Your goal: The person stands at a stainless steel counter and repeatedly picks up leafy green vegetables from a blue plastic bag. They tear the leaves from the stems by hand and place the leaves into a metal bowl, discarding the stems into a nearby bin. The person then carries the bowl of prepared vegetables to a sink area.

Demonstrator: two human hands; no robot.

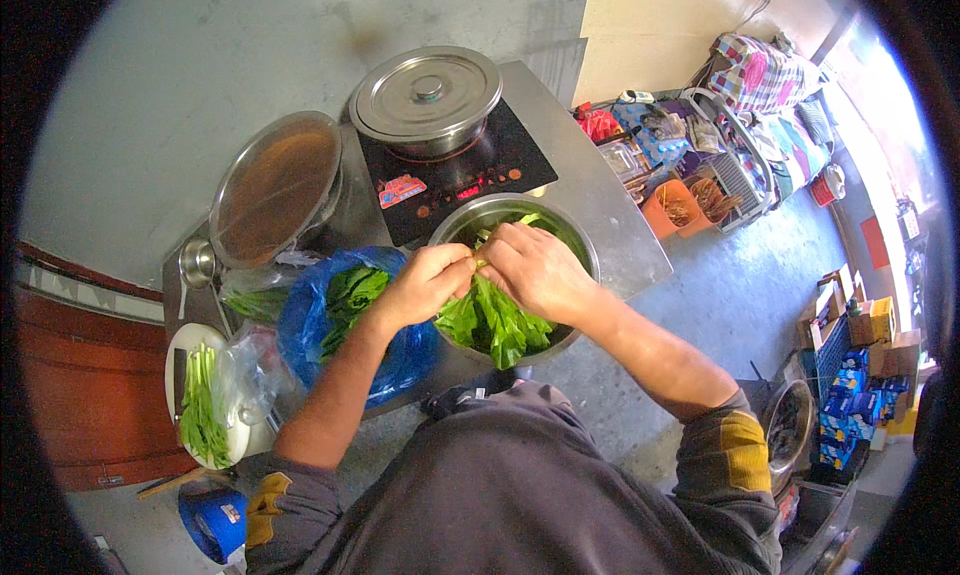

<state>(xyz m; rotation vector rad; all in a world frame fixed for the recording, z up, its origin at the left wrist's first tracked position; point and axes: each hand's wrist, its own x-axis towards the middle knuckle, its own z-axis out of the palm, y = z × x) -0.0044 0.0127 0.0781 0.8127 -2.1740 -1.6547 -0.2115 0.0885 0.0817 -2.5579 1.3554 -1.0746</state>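
Both my hands meet over a round stainless steel bowl (pixel 589 256) at the near edge of the steel table. Leafy green vegetable (pixel 499 324) hangs below them, its stem end pinched between my left hand (pixel 439 282) and my right hand (pixel 532 264). The fingers hide most of the stems. More green leaves show inside the bowl behind my right hand. Just left of the bowl, under my left forearm, a blue plastic bag (pixel 405 357) lies opened around dark green leaves (pixel 352 297).
An induction cooker (pixel 525 159) with a lit display bears a lidded steel pot (pixel 427 99). Left of it stand a large plastic-covered basin (pixel 277 192) and a small steel cup (pixel 198 263). Cut green stalks (pixel 202 402) lie on a white board (pixel 238 440). Orange bins (pixel 667 207) stand beyond the table.
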